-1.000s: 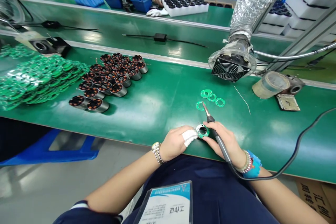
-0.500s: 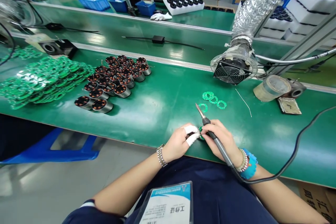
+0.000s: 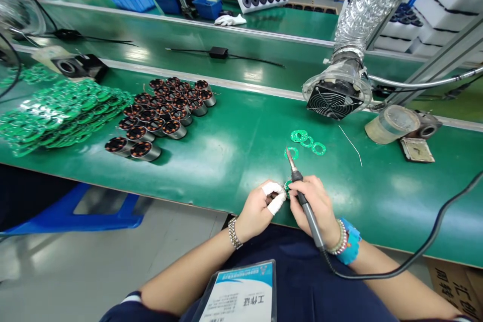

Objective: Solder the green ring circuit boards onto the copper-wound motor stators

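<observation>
My left hand [image 3: 260, 209], with white finger covers on thumb and forefinger, is closed in a pinch at the edge of a small round green circuit board [image 3: 288, 188]. Something dark shows between those fingers, mostly hidden. My right hand [image 3: 315, 206] is wrapped round a soldering iron [image 3: 311, 221], its tip pointing up and away from me. The right fingertips also touch the board. Just beyond my hands lie several loose green ring boards [image 3: 319, 148], and the iron's tip overlaps the nearest one in view.
Several copper-wound motor stators [image 3: 145, 151] stand left of centre, beside stacked green board panels [image 3: 68, 115]. A fume fan [image 3: 330, 103] hangs at the back right. Solder wire [image 3: 350, 146], a cloudy pot [image 3: 392, 125] and a sponge tray [image 3: 417, 151] lie right. The iron's cord [image 3: 422, 251] crosses my right forearm.
My right hand and the soldering iron have shifted slightly, with the iron turned more upright. The left hand keeps its pinch. Across the bench, a co-worker has tilted the white foam tray up.
</observation>
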A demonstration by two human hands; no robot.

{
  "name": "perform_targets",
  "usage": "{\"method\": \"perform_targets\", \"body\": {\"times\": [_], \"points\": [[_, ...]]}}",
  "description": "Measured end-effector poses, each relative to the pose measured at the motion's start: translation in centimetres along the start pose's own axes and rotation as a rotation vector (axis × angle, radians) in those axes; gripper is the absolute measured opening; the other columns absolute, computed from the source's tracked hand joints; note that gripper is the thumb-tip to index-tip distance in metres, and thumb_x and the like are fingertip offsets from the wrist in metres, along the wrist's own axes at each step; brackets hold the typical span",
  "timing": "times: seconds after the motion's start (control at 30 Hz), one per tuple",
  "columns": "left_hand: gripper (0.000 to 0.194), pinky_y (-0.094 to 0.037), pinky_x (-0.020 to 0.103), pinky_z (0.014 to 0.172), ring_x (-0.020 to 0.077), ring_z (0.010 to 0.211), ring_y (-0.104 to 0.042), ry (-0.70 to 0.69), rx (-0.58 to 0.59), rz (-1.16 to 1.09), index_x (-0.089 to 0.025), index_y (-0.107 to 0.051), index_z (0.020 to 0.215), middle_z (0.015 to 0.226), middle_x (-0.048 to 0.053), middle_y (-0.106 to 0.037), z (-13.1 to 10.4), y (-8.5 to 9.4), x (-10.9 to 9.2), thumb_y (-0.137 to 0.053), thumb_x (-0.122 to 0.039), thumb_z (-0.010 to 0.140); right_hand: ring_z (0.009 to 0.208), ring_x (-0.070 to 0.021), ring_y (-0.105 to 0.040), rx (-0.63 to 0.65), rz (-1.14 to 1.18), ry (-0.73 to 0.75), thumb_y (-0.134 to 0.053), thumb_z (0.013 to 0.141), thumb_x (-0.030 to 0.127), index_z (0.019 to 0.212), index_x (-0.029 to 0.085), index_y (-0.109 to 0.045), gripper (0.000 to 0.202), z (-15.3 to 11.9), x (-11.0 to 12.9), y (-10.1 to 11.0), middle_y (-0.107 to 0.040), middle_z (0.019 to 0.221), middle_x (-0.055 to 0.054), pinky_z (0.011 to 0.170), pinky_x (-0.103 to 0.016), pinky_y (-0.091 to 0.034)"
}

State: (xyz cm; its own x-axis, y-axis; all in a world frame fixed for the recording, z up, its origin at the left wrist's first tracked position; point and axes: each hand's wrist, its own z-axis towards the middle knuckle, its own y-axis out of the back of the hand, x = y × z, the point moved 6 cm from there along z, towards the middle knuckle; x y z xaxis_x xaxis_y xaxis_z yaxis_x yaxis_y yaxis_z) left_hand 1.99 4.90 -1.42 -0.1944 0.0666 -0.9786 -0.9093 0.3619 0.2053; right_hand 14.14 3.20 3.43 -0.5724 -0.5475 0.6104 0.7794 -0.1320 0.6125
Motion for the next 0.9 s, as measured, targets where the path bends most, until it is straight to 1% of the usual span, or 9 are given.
{"method": "perform_targets", "body": {"times": [0.1, 0.17, 0.2, 0.27, 0.33, 0.43, 0.5, 0.63, 0.9], "points": [[0.009, -0.049, 0.023, 0.059, 0.0103, 0.062, -0.055, 0.054, -0.001, -0.125, -0.016, -0.054, 0.081, 0.075, 0.001, -0.053, 0.0, -0.3, 0.4, -0.051, -0.024, 0.082, 0.085, -0.0212, -0.053, 0.027, -0.008, 0.017, -0.051, 0.079, 0.006, 0.103, 0.019, -0.054, 0.028, -0.3, 0.3, 0.3, -0.061, 0.083, -0.006, 0.076, -0.039, -0.046], [0.009, -0.050, 0.023, 0.060, 0.0107, 0.062, -0.057, 0.100, 0.017, -0.186, -0.015, -0.054, 0.079, 0.074, 0.001, -0.054, 0.0, -0.4, 0.6, -0.053, -0.024, 0.080, 0.091, -0.0218, -0.054, 0.025, 0.018, -0.014, -0.054, 0.078, 0.007, 0.102, 0.019, -0.056, 0.027, -0.4, 0.1, 1.2, -0.063, 0.087, -0.007, 0.080, -0.040, -0.046], [0.009, -0.051, 0.024, 0.060, 0.0110, 0.062, -0.058, 0.125, 0.022, -0.204, -0.015, -0.053, 0.078, 0.073, 0.001, -0.055, 0.1, -0.4, 0.8, -0.054, -0.024, 0.079, 0.090, -0.0212, -0.055, 0.016, 0.040, -0.032, -0.055, 0.078, 0.007, 0.099, 0.019, -0.058, 0.025, -0.3, 0.1, 1.9, -0.063, 0.087, -0.007, 0.079, -0.038, -0.047], [0.010, -0.051, 0.024, 0.061, 0.0114, 0.062, -0.060, 0.155, 0.017, -0.210, -0.015, -0.053, 0.076, 0.070, 0.001, -0.056, 0.1, -0.4, 1.0, -0.055, -0.024, 0.079, 0.079, -0.0177, -0.057, 0.022, 0.103, -0.052, -0.055, 0.078, 0.006, 0.096, 0.019, -0.060, 0.023, -0.3, 0.1, 3.3, -0.063, 0.082, -0.005, 0.071, -0.033, -0.049], [0.009, -0.051, 0.023, 0.060, 0.0114, 0.061, -0.060, 0.151, 0.005, -0.188, -0.015, -0.053, 0.076, 0.068, 0.001, -0.057, 0.1, -0.3, 0.9, -0.055, -0.023, 0.078, 0.069, -0.0150, -0.057, 0.062, 0.155, -0.035, -0.056, 0.078, 0.007, 0.100, 0.019, -0.060, 0.025, -0.3, 0.4, 4.4, -0.063, 0.075, -0.004, 0.062, -0.029, -0.048], [0.008, -0.051, 0.022, 0.060, 0.0112, 0.060, -0.060, 0.118, -0.014, -0.144, -0.015, -0.054, 0.074, 0.066, 0.001, -0.057, 0.2, -0.2, 0.5, -0.055, -0.022, 0.078, 0.066, -0.0158, -0.056, 0.091, 0.166, -0.005, -0.058, 0.076, 0.008, 0.107, 0.017, -0.060, 0.032, -0.6, 0.8, 5.7, -0.062, 0.073, -0.005, 0.060, -0.030, -0.049], [0.008, -0.051, 0.022, 0.059, 0.0113, 0.059, -0.061, 0.110, -0.023, -0.125, -0.015, -0.054, 0.073, 0.065, 0.000, -0.058, 0.2, -0.2, 0.4, -0.055, -0.021, 0.078, 0.065, -0.0164, -0.056, 0.084, 0.179, -0.020, -0.058, 0.075, 0.008, 0.103, 0.018, -0.062, 0.030, -0.8, 0.8, 6.3, -0.062, 0.072, -0.005, 0.059, -0.031, -0.048], [0.007, -0.051, 0.022, 0.058, 0.0113, 0.058, -0.060, 0.101, -0.032, -0.086, -0.016, -0.054, 0.074, 0.063, 0.000, -0.059, 0.2, -0.2, 0.3, -0.054, -0.021, 0.078, 0.060, -0.0159, -0.055, 0.115, 0.214, -0.066, -0.056, 0.074, 0.007, 0.095, 0.017, -0.065, 0.025, -1.1, 0.7, 6.3, -0.062, 0.067, -0.005, 0.054, -0.030, -0.047], [0.007, -0.049, 0.022, 0.056, 0.0115, 0.058, -0.059, 0.047, -0.051, -0.032, -0.016, -0.054, 0.075, 0.065, 0.001, -0.058, 0.2, -0.2, 0.5, -0.054, -0.021, 0.078, 0.059, -0.0154, -0.055, 0.140, 0.222, -0.050, -0.055, 0.074, 0.007, 0.094, 0.016, -0.065, 0.024, -1.0, 0.8, 5.8, -0.062, 0.064, -0.004, 0.053, -0.030, -0.047]]}}
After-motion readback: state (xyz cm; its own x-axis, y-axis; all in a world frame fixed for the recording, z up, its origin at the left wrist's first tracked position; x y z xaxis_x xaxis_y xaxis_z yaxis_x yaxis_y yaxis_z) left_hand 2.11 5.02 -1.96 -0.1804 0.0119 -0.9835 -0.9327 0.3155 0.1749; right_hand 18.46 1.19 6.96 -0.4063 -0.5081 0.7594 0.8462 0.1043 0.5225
